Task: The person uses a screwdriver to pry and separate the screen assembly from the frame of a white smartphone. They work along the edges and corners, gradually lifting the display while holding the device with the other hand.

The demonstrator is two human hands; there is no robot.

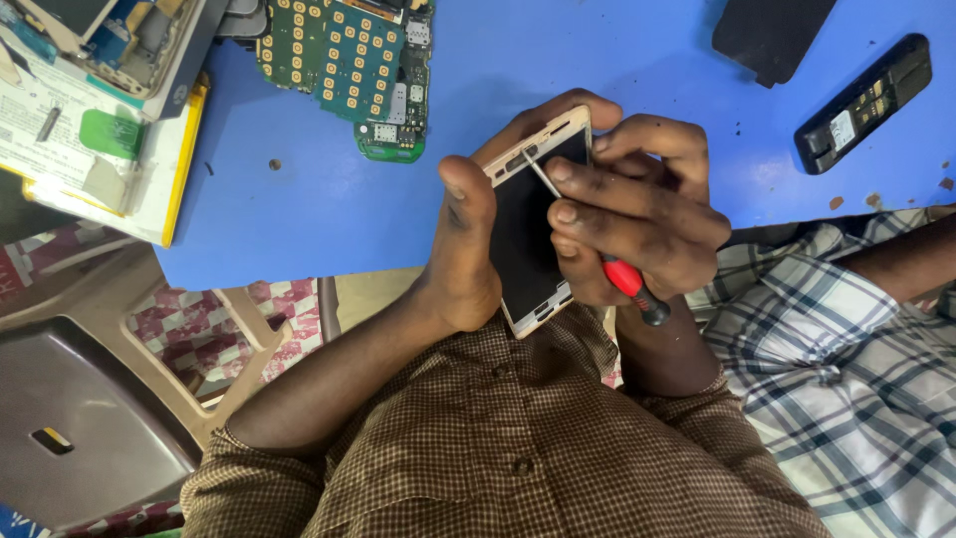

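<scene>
Nearest me, my left hand (pixel 468 249) grips a gold-framed smartphone (pixel 533 234) by its side, just over the near edge of the blue surface (pixel 329 209). My right hand (pixel 637 224) closes round a red-handled screwdriver (pixel 622 279), tip at the phone's top end. Farther left lies a green circuit board (pixel 349 65); far right, a black handset (pixel 864 102).
</scene>
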